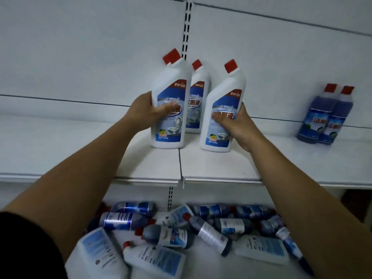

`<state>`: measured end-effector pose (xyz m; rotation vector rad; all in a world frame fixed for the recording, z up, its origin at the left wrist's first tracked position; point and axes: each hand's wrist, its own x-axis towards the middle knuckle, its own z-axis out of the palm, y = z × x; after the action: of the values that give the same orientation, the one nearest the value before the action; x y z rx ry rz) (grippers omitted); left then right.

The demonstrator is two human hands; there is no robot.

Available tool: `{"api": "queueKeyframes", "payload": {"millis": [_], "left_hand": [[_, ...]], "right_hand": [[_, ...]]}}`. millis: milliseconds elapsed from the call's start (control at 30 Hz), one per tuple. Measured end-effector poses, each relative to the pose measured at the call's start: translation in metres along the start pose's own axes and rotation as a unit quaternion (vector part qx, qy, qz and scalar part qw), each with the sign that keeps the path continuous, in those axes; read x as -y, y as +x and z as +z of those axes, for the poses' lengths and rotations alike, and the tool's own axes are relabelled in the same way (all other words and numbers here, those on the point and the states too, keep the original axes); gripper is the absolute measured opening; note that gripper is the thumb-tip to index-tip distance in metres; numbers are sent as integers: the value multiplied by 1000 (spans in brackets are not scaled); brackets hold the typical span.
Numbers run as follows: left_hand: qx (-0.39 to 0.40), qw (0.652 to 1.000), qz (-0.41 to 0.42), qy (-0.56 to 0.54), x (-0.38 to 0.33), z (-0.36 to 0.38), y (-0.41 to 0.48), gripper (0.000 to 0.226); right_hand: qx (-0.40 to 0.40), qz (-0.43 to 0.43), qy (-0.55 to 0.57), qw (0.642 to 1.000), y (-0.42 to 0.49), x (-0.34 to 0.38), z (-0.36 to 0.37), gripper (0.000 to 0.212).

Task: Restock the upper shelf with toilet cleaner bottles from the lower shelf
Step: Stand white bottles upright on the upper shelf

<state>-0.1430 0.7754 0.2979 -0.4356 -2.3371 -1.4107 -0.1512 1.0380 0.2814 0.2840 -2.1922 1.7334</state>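
Your left grip (150, 111) curled round left white bottle (173, 83); right grip (236, 122) curled round right white bottle (227, 91). Both upright, bases at upper shelf (211, 168), flanking rear bottle (198, 93). Loose stock (211, 232) lies directly below.

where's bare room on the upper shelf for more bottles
Bare upper shelf lies left of the left hand, and between the right hand and the two blue bottles. Around the white bottles and on the lower shelf it is crowded.
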Motion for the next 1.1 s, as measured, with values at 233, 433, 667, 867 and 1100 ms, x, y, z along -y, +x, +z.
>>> {"api": "queueKeyframes", "payload": {"millis": [233,433,667,867,1100], "left_hand": [[-42,998,-13,53,1,33,31,51],[-64,993,20,96,5,57,49,60],[-61,994,27,83,8,72,61,52],[-54,995,37,77,8,87,69,63],[-22,997,50,63,3,98,74,65]], "right_hand": [[-1,26,-43,999,46,-15,-15,65],[-40,30,-82,995,67,-19,-20,70],[-70,9,-195,978,77,-25,-18,71],[-30,25,-299,953,77,-31,-11,59],[45,69,-368,926,71,-39,-18,34]]}}
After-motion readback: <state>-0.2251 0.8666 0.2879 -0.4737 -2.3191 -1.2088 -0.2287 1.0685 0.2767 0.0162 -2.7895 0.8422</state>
